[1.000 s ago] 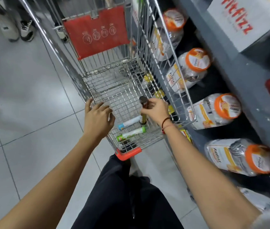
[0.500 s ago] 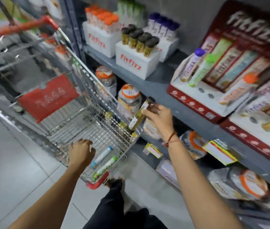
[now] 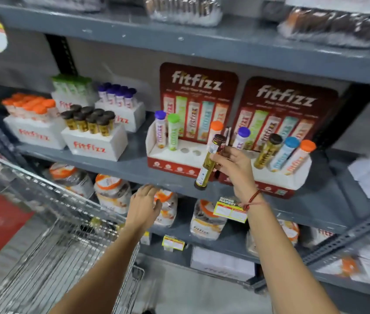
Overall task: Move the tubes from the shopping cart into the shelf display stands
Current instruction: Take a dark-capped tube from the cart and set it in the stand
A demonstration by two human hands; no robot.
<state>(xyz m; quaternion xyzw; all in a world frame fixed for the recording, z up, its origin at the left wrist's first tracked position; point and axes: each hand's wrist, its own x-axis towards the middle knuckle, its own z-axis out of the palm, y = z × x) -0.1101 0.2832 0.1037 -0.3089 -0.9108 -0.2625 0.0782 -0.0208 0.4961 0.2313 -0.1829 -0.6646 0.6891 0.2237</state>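
Two empty holes in left stand (image 3: 175,158), just left of brown tube (image 3: 211,162); tube tilted near-upright, pinched in right hand (image 3: 234,168). Left hand (image 3: 144,206) loose, holding nothing, lower-left of stand.

1. One head-worn wide-angle camera faces forward and slightly down, close to the grey shelf (image 3: 134,165).
2. Both forearms reach in from below; the shopping cart (image 3: 50,241) fills the lower left.

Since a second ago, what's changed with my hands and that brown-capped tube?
The right hand lifted the brown-capped tube out of the cart, up to the left display stand. The left hand let go of the cart rim. The grip on the tube stayed.
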